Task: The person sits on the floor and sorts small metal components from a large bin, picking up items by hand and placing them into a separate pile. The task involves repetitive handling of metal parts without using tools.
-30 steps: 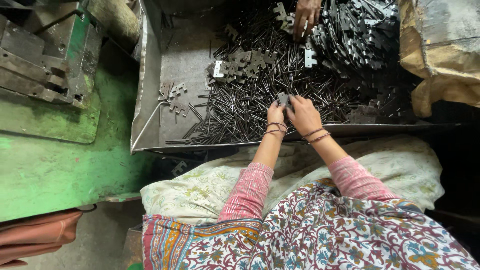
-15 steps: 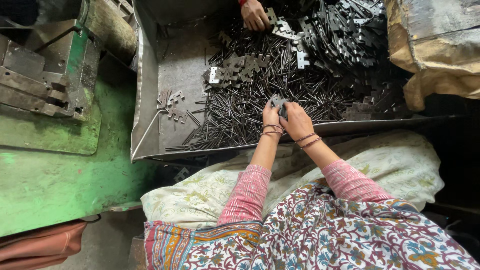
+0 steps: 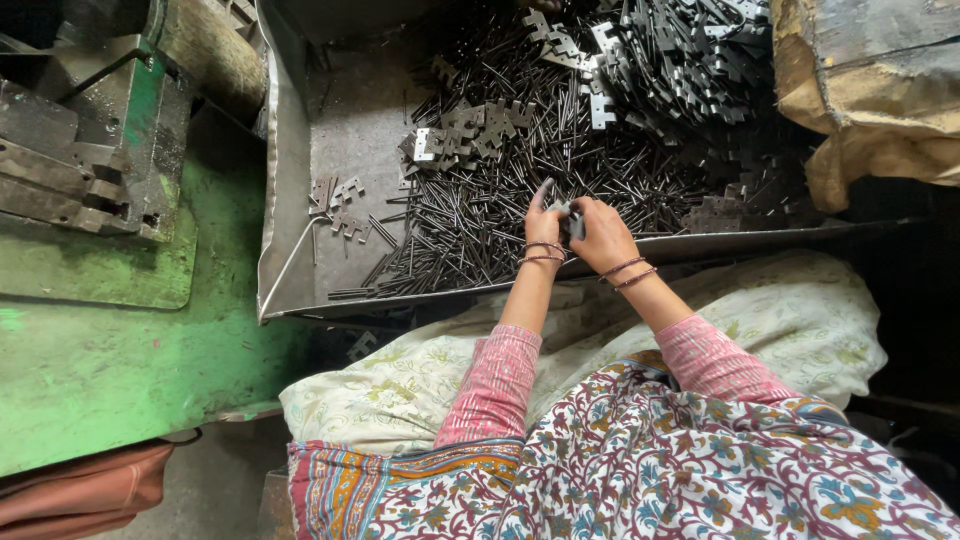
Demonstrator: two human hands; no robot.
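My left hand and my right hand meet over the near part of a grey metal tray. Together they hold a small dark metal hinge piece between the fingertips. Beneath them lies a thick scatter of thin dark metal pins. Flat notched hinge plates lie in a loose group further in, and a big heap of the same plates fills the far right of the tray. Both wrists wear thin bangles.
A green machine bed with a dark steel block stands to the left. A brown sack sits at the right. A pale floral cushion lies in front of the tray, over my lap.
Another person's hand at the far end of the tray has gone out of view. My two hands stayed together on the small metal piece, with the view shifted slightly.
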